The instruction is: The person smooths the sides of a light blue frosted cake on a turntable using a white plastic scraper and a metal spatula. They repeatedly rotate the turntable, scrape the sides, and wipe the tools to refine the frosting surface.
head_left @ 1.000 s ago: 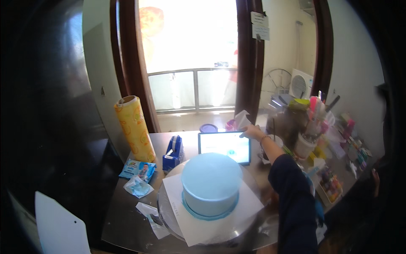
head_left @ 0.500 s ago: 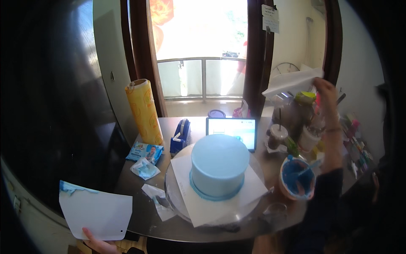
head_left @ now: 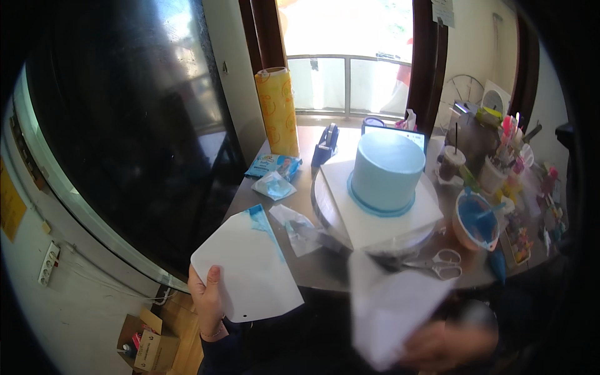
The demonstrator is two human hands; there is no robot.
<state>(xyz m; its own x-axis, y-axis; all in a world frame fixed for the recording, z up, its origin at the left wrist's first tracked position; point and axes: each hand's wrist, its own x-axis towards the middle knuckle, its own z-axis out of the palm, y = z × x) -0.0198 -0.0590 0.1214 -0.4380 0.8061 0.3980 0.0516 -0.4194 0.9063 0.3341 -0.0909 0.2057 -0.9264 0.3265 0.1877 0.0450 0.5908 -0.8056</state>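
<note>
My left hand (head_left: 212, 298) grips a broad white cake scraper (head_left: 253, 275) at its side, thumb on its face; blue icing smears its upper edge. My right hand (head_left: 447, 345), blurred by motion, holds a folded sheet of white paper (head_left: 390, 312) at the table's near edge. Past the hands, a tall round cake (head_left: 387, 175) coated in smooth light-blue icing stands on a white square board (head_left: 359, 230). Under the board is a round turntable (head_left: 323, 203). White-handled scissors (head_left: 440, 265) lie close to the paper.
Right of the cake stands a bowl of blue icing (head_left: 478, 219) with a spatula in it. A drink cup (head_left: 451, 164) and a crowded tool pot (head_left: 494, 175) stand behind it. Left are crumpled tissue (head_left: 299, 230), a blue packet (head_left: 273, 165), a tape dispenser (head_left: 325, 145) and a yellow film roll (head_left: 277, 112).
My right hand has come down from the back right to the near edge, bringing the white paper. The scraper has been raised and tilted in my left hand. The view has swung left and down.
</note>
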